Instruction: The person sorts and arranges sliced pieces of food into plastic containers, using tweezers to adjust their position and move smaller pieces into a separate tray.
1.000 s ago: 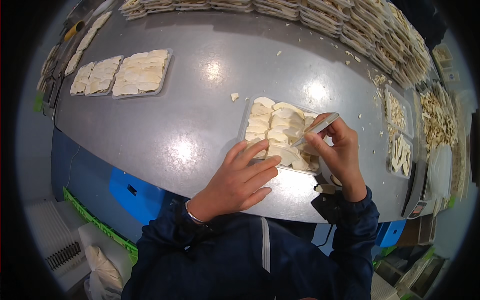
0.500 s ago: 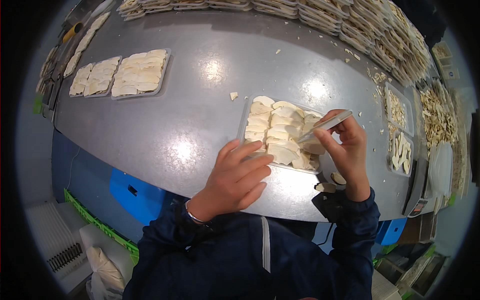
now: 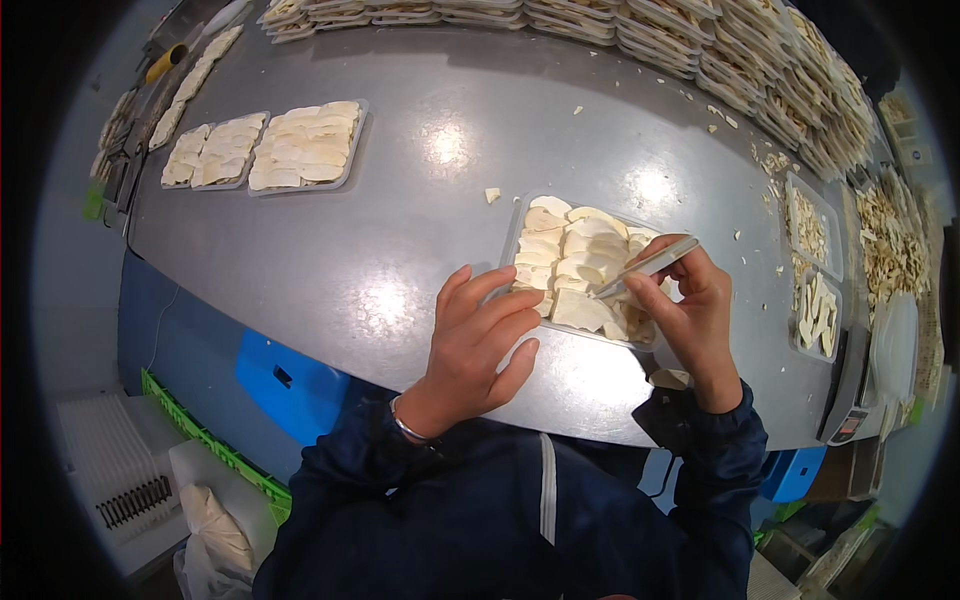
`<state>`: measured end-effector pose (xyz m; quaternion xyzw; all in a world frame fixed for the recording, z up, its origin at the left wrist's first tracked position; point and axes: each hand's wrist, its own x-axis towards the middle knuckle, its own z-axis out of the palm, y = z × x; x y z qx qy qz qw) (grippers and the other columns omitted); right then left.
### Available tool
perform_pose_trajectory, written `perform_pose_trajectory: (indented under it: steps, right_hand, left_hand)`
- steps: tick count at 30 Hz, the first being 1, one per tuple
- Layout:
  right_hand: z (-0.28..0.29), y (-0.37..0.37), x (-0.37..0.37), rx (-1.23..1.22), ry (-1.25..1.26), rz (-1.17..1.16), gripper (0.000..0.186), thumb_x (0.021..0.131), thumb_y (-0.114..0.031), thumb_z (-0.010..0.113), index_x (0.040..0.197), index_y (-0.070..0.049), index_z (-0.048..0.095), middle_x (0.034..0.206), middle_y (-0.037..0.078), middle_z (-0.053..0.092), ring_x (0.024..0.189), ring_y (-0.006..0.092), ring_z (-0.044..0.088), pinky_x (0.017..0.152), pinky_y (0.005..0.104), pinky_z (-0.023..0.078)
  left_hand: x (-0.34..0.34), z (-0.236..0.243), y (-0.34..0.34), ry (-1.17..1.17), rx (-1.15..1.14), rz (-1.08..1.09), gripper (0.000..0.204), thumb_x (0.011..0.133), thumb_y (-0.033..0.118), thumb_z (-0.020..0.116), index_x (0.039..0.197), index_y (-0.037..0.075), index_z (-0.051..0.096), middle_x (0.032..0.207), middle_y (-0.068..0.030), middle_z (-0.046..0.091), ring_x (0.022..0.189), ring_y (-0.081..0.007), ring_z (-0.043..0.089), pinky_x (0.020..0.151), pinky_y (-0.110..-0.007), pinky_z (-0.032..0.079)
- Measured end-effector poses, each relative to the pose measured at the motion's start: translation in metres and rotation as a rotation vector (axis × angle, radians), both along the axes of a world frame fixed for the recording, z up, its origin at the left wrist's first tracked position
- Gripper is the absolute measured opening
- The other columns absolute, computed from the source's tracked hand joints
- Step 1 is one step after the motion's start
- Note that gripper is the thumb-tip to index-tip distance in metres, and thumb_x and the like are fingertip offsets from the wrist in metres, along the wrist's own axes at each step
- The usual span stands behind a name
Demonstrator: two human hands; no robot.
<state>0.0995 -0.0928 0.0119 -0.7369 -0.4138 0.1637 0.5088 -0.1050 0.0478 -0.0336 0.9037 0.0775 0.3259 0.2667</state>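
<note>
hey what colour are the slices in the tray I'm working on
The slices are pale cream, shown best in the head view.

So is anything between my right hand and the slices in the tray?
Nothing visible but the pointed tool in your right hand, its tip down by the slices. Your left hand is off to the side, at the near left corner of the tray.

The left forearm (image 3: 350,455) slants from the near left toward the far right, its wrist (image 3: 415,412) bare below a dark sleeve. The left hand (image 3: 478,345) is spread loosely, fingers gently bent and pointing far and right. The right forearm (image 3: 718,460) reaches nearly straight away; the right hand (image 3: 697,315) turns left, thumb and fingers drawn into a pinch.
</note>
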Motion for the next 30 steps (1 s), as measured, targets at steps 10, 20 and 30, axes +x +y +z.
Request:
perform_pose_trajectory:
  steps: [10, 20, 30]
  right_hand:
    - [-0.004, 0.004, -0.002, -0.038, -0.015, -0.002, 0.018, 0.081, -0.007, 0.078, 0.093, -0.001, 0.065, 0.078, 0.0, 0.066, 0.068, 0.0062, 0.059, 0.065, 0.0204, 0.05]
    - [-0.005, 0.006, -0.003, -0.008, 0.058, -0.028, 0.018, 0.082, -0.007, 0.077, 0.094, -0.001, 0.065, 0.075, 0.0, 0.064, 0.067, 0.0058, 0.057, 0.064, 0.0204, 0.048]
    - [0.007, -0.023, 0.029, 0.116, 0.164, -0.113, 0.019, 0.086, -0.003, 0.072, 0.101, -0.001, 0.061, 0.092, 0.002, 0.065, 0.08, 0.0075, 0.059, 0.072, 0.0211, 0.046]
  left_hand:
    - [0.0, 0.001, 0.0, 0.021, -0.029, 0.017, 0.026, 0.077, 0.009, 0.064, 0.103, 0.004, 0.064, 0.116, -0.01, 0.067, 0.123, -0.0342, 0.053, 0.111, -0.052, 0.03]
    - [-0.001, -0.001, 0.0, 0.0, -0.031, 0.013, 0.029, 0.078, 0.01, 0.065, 0.106, 0.004, 0.063, 0.117, -0.011, 0.067, 0.123, -0.0345, 0.054, 0.11, -0.053, 0.03]
    - [0.0, 0.002, 0.0, 0.017, -0.04, 0.015, 0.028, 0.077, 0.009, 0.065, 0.104, 0.003, 0.063, 0.116, -0.0123, 0.067, 0.122, -0.0355, 0.053, 0.11, -0.053, 0.03]
